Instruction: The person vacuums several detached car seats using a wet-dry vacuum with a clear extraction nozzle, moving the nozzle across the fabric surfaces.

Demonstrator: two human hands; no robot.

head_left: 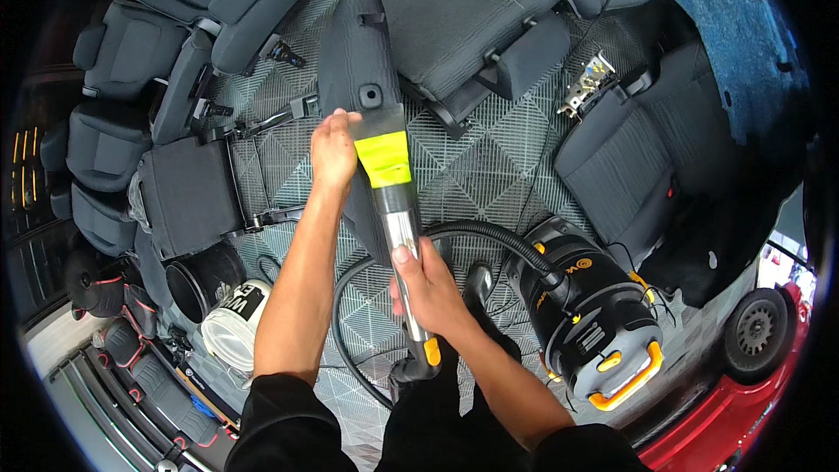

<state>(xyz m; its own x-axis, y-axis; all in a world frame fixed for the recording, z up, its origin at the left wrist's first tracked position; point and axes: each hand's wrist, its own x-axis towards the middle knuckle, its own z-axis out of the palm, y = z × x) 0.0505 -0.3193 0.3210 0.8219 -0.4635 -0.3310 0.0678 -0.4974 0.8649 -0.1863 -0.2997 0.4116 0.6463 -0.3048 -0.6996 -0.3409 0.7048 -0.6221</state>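
Observation:
A long, dark grey padded car-seat piece [354, 44] with a round hole runs up the middle of the head view. My left hand [334, 150] is closed on its left edge, fingers curled and partly hidden, beside the nozzle's corner. My right hand [426, 290] wraps round the shiny metal tube [400, 232] of a vacuum wand. At the tube's upper end, a flat clear nozzle [380, 121] with a bright yellow-green band [383, 157] lies against the padded piece. A black hose [463, 227] curves behind my right hand.
To the right stands a black and yellow vacuum cleaner [585, 306]. Several dark car seats [131, 48] lie at left, and a large seat cushion [463, 17] is at the top. A white bucket [234, 328] stands left of my forearm; a red car [743, 411] is at lower right.

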